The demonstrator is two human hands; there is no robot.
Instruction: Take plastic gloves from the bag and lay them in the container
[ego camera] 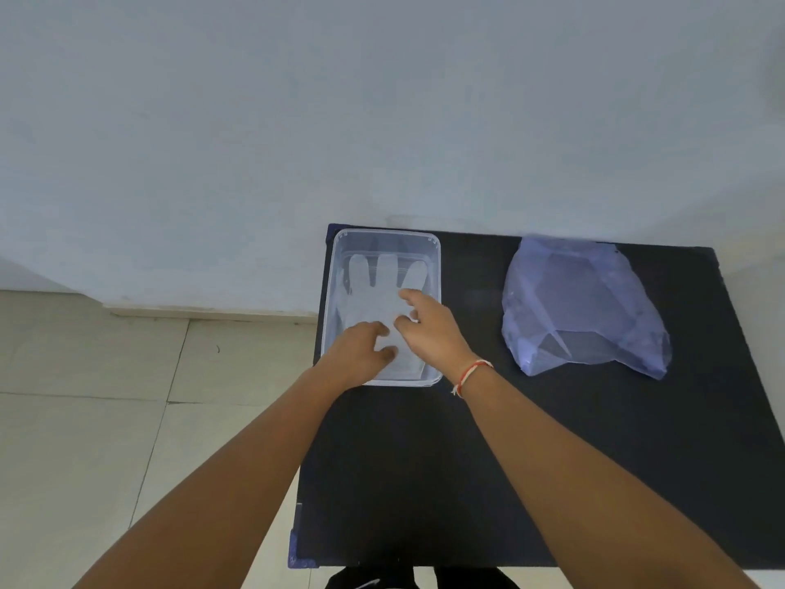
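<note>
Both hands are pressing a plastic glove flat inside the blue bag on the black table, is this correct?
Not quite. The head view shows both hands, left and right, pressing the plastic glove flat inside the clear container; the blue bag lies apart on the black table.

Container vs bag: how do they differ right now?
The container is a rigid clear rectangle at the table's left edge; the bag is a crumpled bluish heap on the right. Both hands, left and right, press a glove flat in the container; the bag lies untouched. Both are see-through plastic.
</note>
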